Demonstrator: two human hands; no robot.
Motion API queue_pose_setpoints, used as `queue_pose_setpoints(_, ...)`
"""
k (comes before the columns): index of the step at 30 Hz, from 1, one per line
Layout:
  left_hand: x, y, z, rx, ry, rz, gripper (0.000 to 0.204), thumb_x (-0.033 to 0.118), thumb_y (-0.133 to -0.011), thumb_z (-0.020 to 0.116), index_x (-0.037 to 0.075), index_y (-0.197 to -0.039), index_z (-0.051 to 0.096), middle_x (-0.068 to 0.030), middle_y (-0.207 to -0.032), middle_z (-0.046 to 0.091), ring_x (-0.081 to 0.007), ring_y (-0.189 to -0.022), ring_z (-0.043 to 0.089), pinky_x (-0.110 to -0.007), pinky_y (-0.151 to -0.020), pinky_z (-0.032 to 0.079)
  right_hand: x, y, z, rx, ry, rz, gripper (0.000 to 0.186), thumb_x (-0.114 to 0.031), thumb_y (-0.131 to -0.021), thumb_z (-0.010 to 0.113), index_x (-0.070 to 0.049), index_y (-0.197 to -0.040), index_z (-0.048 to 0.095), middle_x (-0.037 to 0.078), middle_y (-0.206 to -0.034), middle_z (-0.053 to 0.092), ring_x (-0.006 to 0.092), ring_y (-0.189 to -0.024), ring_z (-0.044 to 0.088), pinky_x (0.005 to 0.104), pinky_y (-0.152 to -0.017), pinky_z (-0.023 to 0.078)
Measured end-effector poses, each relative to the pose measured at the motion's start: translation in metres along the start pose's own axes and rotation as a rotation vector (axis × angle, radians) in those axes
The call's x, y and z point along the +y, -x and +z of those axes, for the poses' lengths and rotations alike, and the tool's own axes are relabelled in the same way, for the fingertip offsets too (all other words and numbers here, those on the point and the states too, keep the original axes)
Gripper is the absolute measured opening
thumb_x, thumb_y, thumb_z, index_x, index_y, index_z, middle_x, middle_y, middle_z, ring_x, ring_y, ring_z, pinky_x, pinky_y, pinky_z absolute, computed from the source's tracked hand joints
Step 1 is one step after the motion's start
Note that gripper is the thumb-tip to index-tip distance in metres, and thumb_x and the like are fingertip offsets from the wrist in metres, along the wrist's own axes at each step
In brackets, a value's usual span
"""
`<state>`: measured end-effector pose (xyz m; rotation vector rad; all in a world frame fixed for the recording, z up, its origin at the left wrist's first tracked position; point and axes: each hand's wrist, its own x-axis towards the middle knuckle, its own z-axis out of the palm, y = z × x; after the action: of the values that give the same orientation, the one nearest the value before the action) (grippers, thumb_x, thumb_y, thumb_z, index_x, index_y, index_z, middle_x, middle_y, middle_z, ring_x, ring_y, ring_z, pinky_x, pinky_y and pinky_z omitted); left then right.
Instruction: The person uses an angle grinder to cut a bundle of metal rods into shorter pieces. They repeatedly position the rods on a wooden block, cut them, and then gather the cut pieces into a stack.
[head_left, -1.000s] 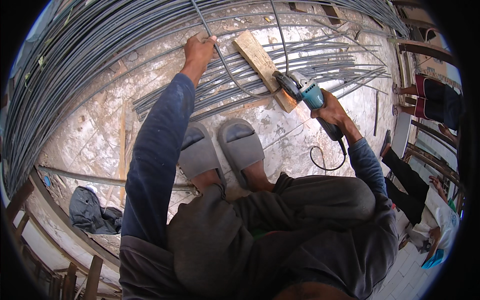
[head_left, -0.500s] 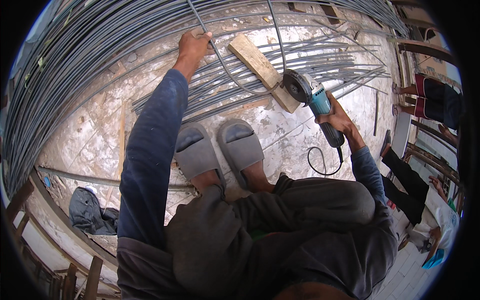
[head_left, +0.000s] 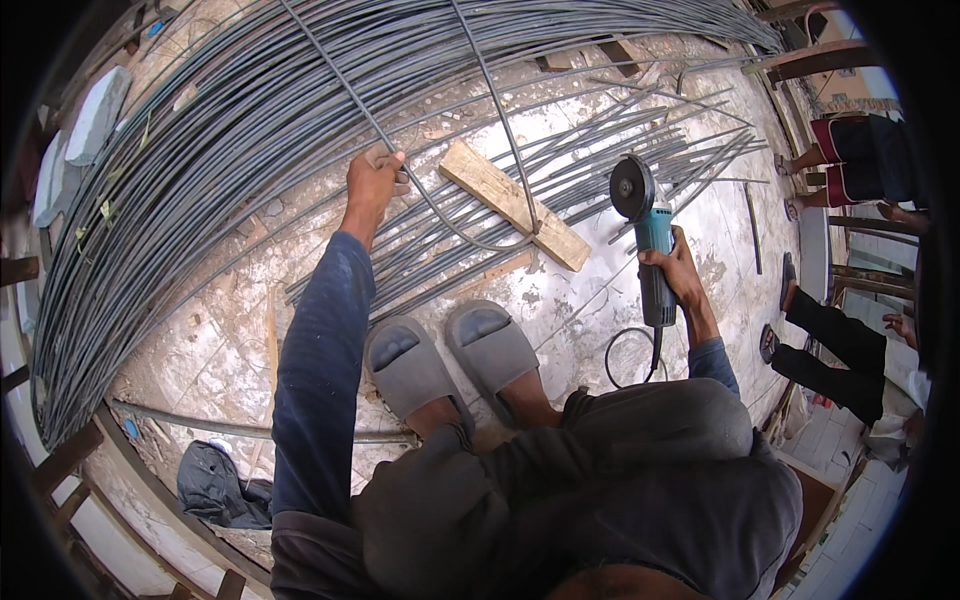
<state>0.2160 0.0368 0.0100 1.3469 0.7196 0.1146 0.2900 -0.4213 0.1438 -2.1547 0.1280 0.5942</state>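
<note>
My left hand is closed around a long grey steel rebar, which curves down onto a wooden block. A second rod length comes down to the same spot on the block; I cannot tell whether the two join there. My right hand grips a teal and black angle grinder by its body, to the right of the block. Its dark disc points away from me and is apart from the rebar. Whether the disc spins cannot be seen.
Short cut rods lie beneath and around the block. A large bundle of long rebars sweeps across the far and left side. The grinder's cord loops near my knee. Two people are at the right. A dark bag lies lower left.
The grinder has come away from the rebar at the block and now stands more upright, off to the right. My left hand still holds the rebar. The whole view has shifted.
</note>
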Motion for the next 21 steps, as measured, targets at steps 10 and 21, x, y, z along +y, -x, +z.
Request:
queue_pose_setpoints(10, 0.002, 0.010, -0.002, 0.015, -0.146, -0.002, 0.028, 0.016, -0.094, 0.066, -0.006, -0.111, 0.062, -0.0110, -0.090, 0.067, -0.0147, -0.065, 0.062, -0.029, -0.051, 0.055, 0.040, 0.003, -0.002, 0.104, -0.032, 0.030, 0.061, -0.018, -0.069, 0.076, -0.002, -0.113, 0.038, 0.016, -0.093, 0.058, 0.0223, -0.079, 0.062, 0.0357, -0.067, 0.053)
queue_pose_setpoints(21, -0.024, 0.031, -0.012, -0.070, -0.239, 0.069, 0.025, 0.023, -0.098, 0.060, 0.000, -0.105, 0.062, -0.0071, -0.085, 0.065, -0.0123, -0.067, 0.059, -0.028, -0.056, 0.052, 0.093, -0.022, -0.006, 0.039, -0.323, 0.169, 0.064, -0.034, -0.071, 0.074, 0.006, -0.114, 0.048, 0.015, -0.084, 0.063, 0.0237, -0.062, 0.067, 0.0347, -0.058, 0.057)
